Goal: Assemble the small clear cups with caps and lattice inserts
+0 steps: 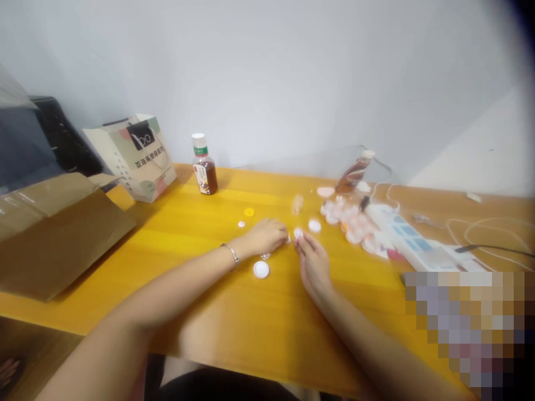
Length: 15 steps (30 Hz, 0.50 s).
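Note:
Over the middle of the yellow table (234, 312), my left hand (267, 236) is closed, fingers curled down; a small white bit shows at its fingertips, too blurred to name. Just to its right, my right hand (314, 263) pinches a small round white piece (298, 233) between thumb and fingers. Below my left hand lie a white disc with a raised rim (261, 270) and a partly hidden patterned white disc (265, 256). A yellow disc (249, 212) and a small white disc (241, 224) lie beyond it. Near my right fingertips rests another white disc (315, 225).
At the left stand a cardboard box (83, 234) and a paper bag (142, 159). A bottle of brown drink (207, 175) stands at the back; another bottle (354, 174) leans. Several round pale containers (355, 225), a blue-and-white object (409, 234) and cables (480, 228) lie right.

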Each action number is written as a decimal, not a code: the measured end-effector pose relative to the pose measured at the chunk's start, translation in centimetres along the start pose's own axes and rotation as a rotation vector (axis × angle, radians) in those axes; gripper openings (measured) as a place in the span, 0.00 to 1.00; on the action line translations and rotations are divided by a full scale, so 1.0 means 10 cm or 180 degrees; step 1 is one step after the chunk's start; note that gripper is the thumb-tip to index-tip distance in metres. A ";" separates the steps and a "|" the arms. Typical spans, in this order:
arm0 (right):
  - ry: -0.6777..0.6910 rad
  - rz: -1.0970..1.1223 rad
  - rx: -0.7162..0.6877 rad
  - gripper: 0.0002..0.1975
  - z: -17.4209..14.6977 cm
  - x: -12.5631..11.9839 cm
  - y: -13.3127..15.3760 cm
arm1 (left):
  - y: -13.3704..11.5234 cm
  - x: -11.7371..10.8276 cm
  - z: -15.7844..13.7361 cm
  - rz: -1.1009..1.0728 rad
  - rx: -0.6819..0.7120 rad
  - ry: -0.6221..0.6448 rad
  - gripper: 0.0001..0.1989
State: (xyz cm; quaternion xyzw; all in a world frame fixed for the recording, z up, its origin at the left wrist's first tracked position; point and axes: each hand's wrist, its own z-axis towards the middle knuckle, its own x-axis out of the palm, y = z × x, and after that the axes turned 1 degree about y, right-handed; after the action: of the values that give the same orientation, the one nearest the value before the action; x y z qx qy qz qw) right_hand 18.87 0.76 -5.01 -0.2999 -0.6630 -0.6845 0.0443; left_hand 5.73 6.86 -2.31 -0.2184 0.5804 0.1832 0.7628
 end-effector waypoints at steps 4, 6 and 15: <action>0.0080 -0.0011 0.0053 0.10 -0.02 0.02 0.00 | 0.02 -0.02 -0.12 -0.0002 -0.0024 -0.0040 0.10; 0.0074 -0.0042 0.0032 0.11 -0.02 0.02 0.00 | 0.04 -0.01 -0.18 -0.0077 -0.0008 -0.0096 0.11; 0.0081 -0.0019 0.0132 0.10 0.00 0.00 0.00 | 0.03 0.06 -0.14 -0.0258 -0.0089 -0.0352 0.11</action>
State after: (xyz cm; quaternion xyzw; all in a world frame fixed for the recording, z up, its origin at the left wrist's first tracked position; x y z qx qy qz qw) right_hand 18.89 0.75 -5.03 -0.2881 -0.6773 -0.6745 0.0570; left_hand 4.63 6.34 -3.21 -0.2418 0.5255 0.1721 0.7974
